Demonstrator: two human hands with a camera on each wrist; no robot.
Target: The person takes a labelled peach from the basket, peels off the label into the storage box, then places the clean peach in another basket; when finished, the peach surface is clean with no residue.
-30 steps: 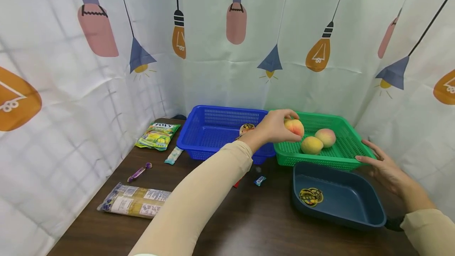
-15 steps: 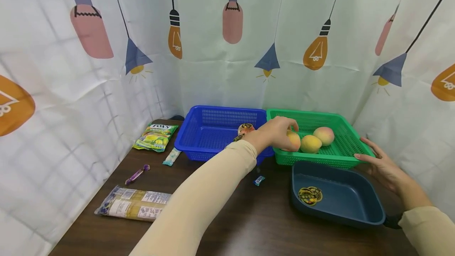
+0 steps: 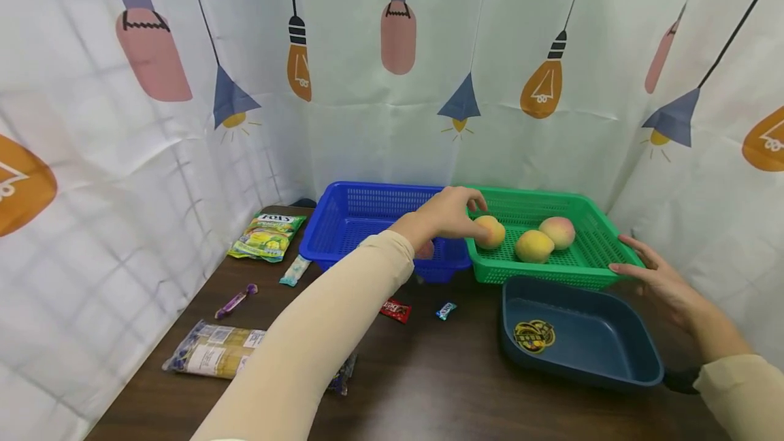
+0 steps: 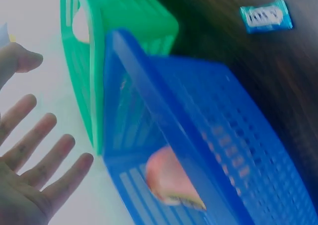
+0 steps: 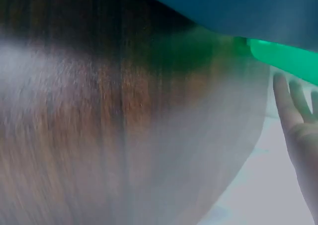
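My left hand [image 3: 450,213] hovers over the left end of the green basket [image 3: 551,276], its fingers spread in the left wrist view. Just beside its fingertips a peach [image 3: 490,233] lies in the basket. To the right of that peach are a yellow fruit [image 3: 534,246] and a pinkish peach [image 3: 557,232]. My right hand [image 3: 667,288] touches the basket's right end, fingers extended at the rim. In the blue basket [image 4: 164,106], a reddish round fruit [image 4: 169,175] with a label is partly hidden by the wall.
A dark blue pan [image 3: 588,339] stands in front of the green basket. On the table's left lie a Fox's candy bag [image 3: 267,237], a purple-wrapped candy [image 3: 235,301] and a noodle pack [image 3: 214,351]. A red wrapper [image 3: 396,310] and a small blue candy [image 3: 446,310] lie near the middle.
My left hand lowered a peach into the left end of the green basket, let go of it and drew back to the left. The right hand stayed at the basket's rim.
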